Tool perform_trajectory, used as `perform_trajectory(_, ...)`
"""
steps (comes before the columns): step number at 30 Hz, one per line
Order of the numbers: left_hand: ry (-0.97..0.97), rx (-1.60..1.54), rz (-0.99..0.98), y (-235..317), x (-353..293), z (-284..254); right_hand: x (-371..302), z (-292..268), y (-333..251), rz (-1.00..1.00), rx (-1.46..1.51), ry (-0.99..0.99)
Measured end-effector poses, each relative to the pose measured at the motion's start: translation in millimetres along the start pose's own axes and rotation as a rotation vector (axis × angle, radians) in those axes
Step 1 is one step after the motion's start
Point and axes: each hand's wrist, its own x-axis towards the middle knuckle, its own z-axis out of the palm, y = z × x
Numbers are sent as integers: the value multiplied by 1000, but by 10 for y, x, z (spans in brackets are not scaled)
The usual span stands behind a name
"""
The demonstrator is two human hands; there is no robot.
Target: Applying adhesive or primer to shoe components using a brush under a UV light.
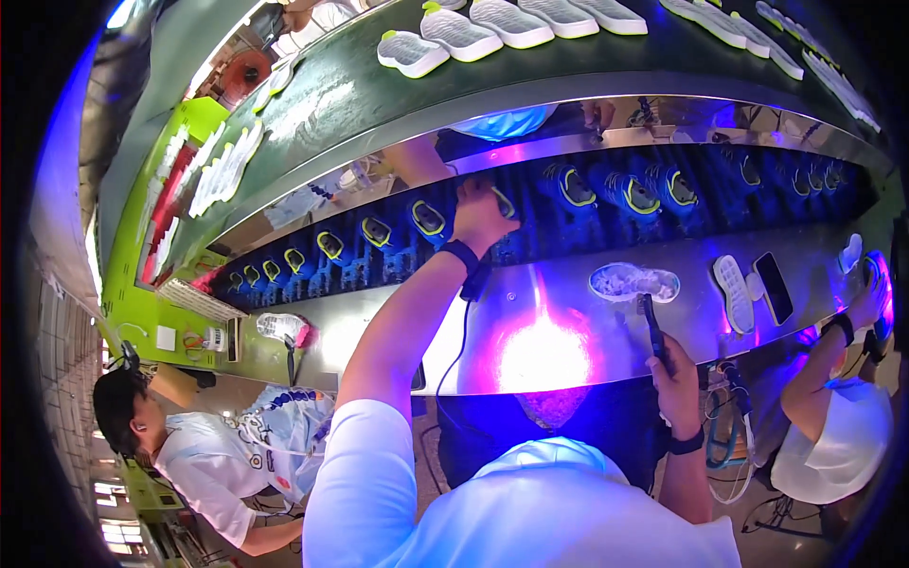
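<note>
My left hand (483, 220) reaches out over the dark recessed belt, its fingers closed around a dark shoe upper (505, 202) with a yellow-green collar. The hand covers most of that shoe. Low on the right, my right hand (678, 386) grips a brush (652, 329) by its dark handle. Its head meets the near edge of a pale shoe sole (620, 281), which lies on the metal worktop and looks whitish and wet inside. Right of it rests a white sole (733, 292).
More shoe uppers (429, 219) line the belt (530, 248) on both sides. A phone (774, 288) lies at right. Several white soles (511, 24) stand on the green shelf (331, 95). Co-workers sit at left (218, 454) and right (833, 435). A cable (459, 355) hangs below my left wrist.
</note>
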Motion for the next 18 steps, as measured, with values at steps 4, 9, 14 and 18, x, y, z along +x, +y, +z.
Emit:
perform_trajectory(4, -30, 102, 30, -90, -23, 320, 57, -44, 206, -45, 33, 43)
perform_trajectory(9, -37, 119, 264, 723, 246, 328, -39, -145, 30, 56, 48, 73)
perform_trajectory(14, -118, 74, 65, 1059, 586, 670, -90, -181, 11, -59, 47, 106)
perform_trajectory(18, -102, 63, 65, 1003, 462, 499, -171, -227, -40, -61, 69, 127)
